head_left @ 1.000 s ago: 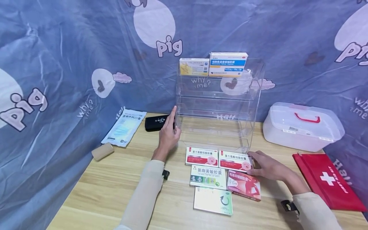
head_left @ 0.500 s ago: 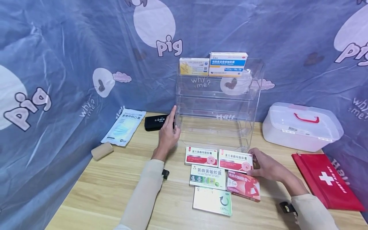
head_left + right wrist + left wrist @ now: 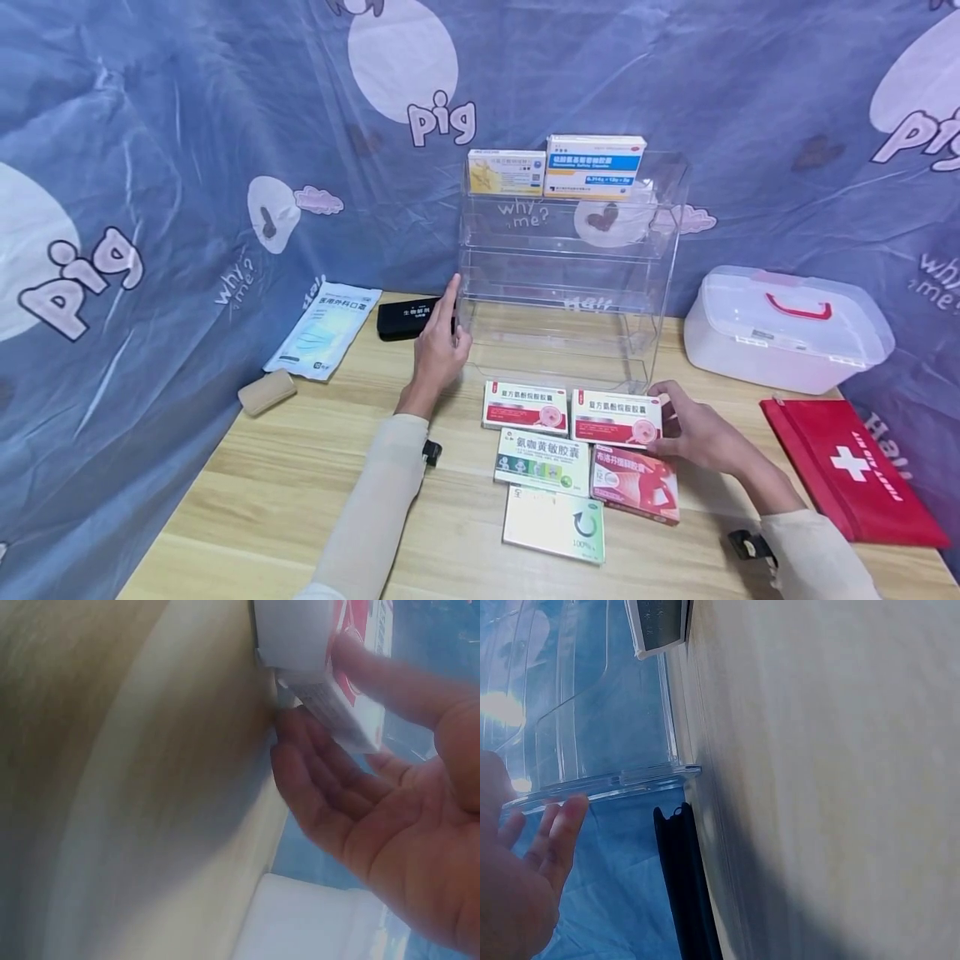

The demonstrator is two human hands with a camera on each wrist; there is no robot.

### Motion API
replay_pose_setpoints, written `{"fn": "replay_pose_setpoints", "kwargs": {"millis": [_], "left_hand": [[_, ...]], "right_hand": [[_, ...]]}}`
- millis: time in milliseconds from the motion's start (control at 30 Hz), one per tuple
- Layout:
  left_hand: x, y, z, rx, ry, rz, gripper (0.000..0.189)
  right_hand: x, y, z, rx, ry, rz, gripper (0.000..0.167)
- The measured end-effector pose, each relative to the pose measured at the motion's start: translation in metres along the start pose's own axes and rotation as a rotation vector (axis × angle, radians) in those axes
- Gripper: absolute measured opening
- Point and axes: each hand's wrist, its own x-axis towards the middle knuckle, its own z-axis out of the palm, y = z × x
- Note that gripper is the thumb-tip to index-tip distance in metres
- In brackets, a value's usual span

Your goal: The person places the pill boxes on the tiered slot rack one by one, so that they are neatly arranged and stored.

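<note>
Shifted right red-and-white box (image 3: pixel 617 419) slightly, pinched by right hand (image 3: pixel 699 435); touching rack (image 3: pixel 558 247) with straight-fingered left hand (image 3: pixel 440 354); seemingly with two boxes (image 3: pixel 596 169) shelved, five left.

Your table (image 3: pixel 247 500) has a pale wood-grained top. On it before you lie a flat white-and-red carton (image 3: pixel 525 406), a white-and-green carton with small pictures (image 3: pixel 542 460), a pinkish-red carton (image 3: pixel 634 490) and a white-and-green carton with an arrow (image 3: pixel 553 525). Behind them stands a clear plastic tiered rack (image 3: pixel 558 297). Leftward you have a black oblong case (image 3: pixel 401 323), pale-blue packet (image 3: pixel 324 333) and beige cylinder (image 3: pixel 267 394); rightward, a translucent red-handled box (image 3: pixel 757 358) and flat red pouch (image 3: pixel 847 492).
</note>
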Motion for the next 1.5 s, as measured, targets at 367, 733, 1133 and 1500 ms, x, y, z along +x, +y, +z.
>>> {"fn": "replay_pose_setpoints", "kwargs": {"millis": [367,733,1133,1500], "left_hand": [[0.0,0.001,-0.001,-0.004,-0.003,0.0,0.092],[0.0,-0.001,-0.002,-0.008,-0.002,-0.004,0.093],[0.0,0.001,0.0,-0.016,-0.005,-0.006,0.093],[0.0,0.001,-0.002,-0.018,-0.004,-0.007,0.093]], "right_hand": [[-0.006,0.004,0.0,0.045,0.093,-0.02,0.063],[-0.008,0.005,-0.01,0.173,0.166,-0.136,0.061],[-0.006,-0.001,-0.02,0.203,0.235,-0.185,0.065],[0.01,-0.031,-0.047,0.229,0.428,-0.301,0.069]]}}
